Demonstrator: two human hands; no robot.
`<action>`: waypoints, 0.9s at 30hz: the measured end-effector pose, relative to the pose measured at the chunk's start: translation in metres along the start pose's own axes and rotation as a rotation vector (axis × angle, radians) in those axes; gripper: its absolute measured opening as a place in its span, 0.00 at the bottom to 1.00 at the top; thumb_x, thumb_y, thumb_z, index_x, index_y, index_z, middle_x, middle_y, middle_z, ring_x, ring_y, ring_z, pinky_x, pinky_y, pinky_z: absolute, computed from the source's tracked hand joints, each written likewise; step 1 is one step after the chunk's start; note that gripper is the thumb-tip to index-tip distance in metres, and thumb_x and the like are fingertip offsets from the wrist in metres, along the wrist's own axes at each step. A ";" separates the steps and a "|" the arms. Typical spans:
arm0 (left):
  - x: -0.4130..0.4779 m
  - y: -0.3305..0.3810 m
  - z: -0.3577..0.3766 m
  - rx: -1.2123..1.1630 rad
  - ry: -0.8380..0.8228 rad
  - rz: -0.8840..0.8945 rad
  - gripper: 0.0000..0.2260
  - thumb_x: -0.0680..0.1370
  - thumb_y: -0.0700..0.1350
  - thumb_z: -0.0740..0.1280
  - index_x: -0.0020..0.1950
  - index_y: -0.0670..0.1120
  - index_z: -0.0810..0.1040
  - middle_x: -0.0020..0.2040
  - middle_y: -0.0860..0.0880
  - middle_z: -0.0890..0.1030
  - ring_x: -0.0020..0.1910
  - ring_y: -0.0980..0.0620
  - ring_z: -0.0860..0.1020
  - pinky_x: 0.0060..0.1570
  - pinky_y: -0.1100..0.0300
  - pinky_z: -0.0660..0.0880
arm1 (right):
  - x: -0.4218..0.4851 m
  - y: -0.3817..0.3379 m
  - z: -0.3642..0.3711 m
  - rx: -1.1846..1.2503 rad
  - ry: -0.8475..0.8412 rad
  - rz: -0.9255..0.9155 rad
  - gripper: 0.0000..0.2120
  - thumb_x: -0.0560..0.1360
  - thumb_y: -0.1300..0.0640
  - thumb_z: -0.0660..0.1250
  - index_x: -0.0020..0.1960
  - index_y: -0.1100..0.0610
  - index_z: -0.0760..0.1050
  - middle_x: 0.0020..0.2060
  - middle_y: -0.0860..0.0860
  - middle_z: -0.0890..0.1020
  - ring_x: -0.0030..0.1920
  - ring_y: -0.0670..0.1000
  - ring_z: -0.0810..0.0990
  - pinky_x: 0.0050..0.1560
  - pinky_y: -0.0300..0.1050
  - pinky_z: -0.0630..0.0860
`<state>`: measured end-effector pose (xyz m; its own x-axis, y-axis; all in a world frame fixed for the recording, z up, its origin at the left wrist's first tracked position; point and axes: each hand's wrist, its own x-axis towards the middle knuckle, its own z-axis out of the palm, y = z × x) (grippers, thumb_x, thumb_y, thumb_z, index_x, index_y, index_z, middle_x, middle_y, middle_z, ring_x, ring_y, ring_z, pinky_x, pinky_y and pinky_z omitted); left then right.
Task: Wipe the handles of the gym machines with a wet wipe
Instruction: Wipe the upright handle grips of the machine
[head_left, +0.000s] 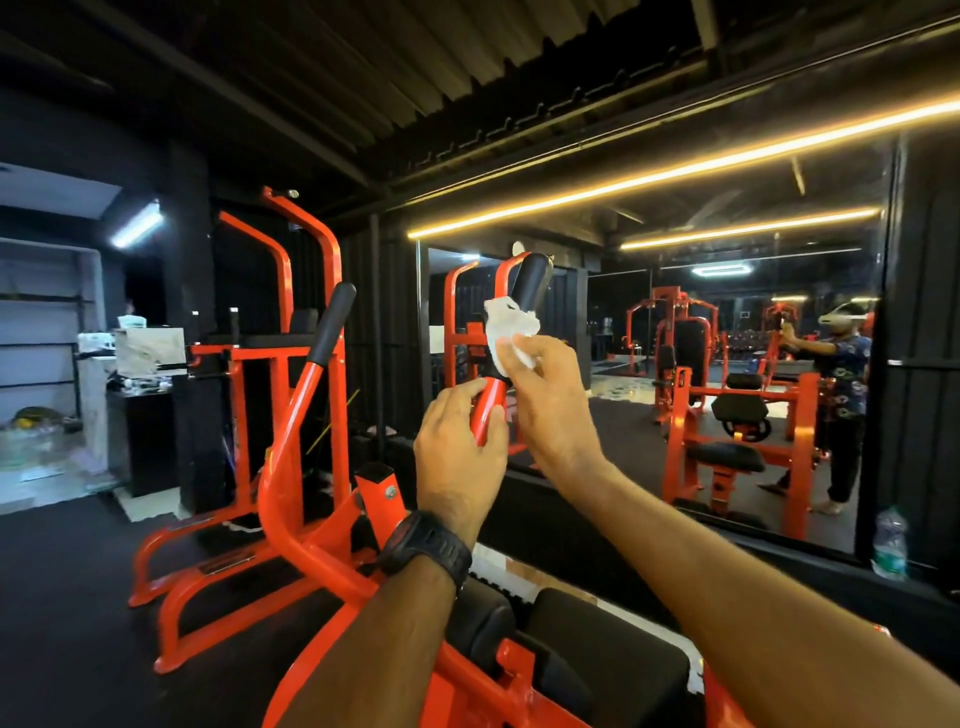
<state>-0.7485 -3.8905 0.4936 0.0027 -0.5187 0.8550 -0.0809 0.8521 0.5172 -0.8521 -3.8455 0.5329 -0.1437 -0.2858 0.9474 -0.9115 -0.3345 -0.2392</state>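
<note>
The wet wipe (506, 332) is held bunched in the R hand (545, 384), pinched btwn thumb and fingers, and is pressed against the lower end of the black handle (530, 283), just above where the grip meets the orange bar (488, 410). That bar is gripped just below by the L hand (457, 441), fingers curled round one side and thumb on the other, so the lever is steadied. Several risks can be judged from here. The wipe is crumpled into a wad, not spread flat, so prob. only a narrow strip of the grip is touched per pass. The side facing the mirror (623, 426) and the top end could be missed unless the wad is wrapped round and drawn upward w/ a twist. The pinch looks light, so the wipe could be dragged out of the fingers by the grippy surface & dropped to the floor, after which it shouldn't be reused. If the L hand's hold is slackened, the lever may be swung by the push and the stroke lost; whether it is locked can't be told. Excess moisture could be left on the grip, making it slippery. The second handle (332, 332), well apart to the left, is touched by neither hand & could be forgotten if attn is fixed on this one.
</note>
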 end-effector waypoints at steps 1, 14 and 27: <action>-0.001 0.001 0.000 0.012 0.006 0.006 0.15 0.77 0.43 0.70 0.64 0.47 0.80 0.58 0.50 0.80 0.57 0.52 0.79 0.59 0.49 0.78 | 0.002 0.005 -0.009 -0.019 -0.124 -0.058 0.07 0.83 0.49 0.62 0.58 0.41 0.76 0.62 0.35 0.73 0.65 0.46 0.71 0.70 0.49 0.68; -0.001 -0.010 0.011 0.209 0.079 0.213 0.17 0.74 0.37 0.72 0.63 0.39 0.81 0.58 0.44 0.84 0.59 0.48 0.80 0.65 0.68 0.64 | 0.061 0.008 -0.046 -0.583 -0.325 -0.486 0.13 0.83 0.40 0.54 0.60 0.45 0.71 0.59 0.41 0.70 0.52 0.39 0.75 0.56 0.47 0.73; -0.002 -0.007 0.010 0.188 0.048 0.193 0.19 0.74 0.37 0.74 0.65 0.40 0.80 0.61 0.44 0.83 0.61 0.48 0.81 0.66 0.58 0.67 | 0.096 0.006 -0.051 -0.867 -0.379 -0.657 0.20 0.76 0.60 0.65 0.67 0.62 0.71 0.65 0.58 0.71 0.64 0.56 0.72 0.51 0.47 0.78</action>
<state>-0.7576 -3.8959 0.4875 0.0160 -0.3398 0.9404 -0.2678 0.9047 0.3314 -0.8913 -3.8293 0.6333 0.4481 -0.5857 0.6754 -0.7476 0.1688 0.6424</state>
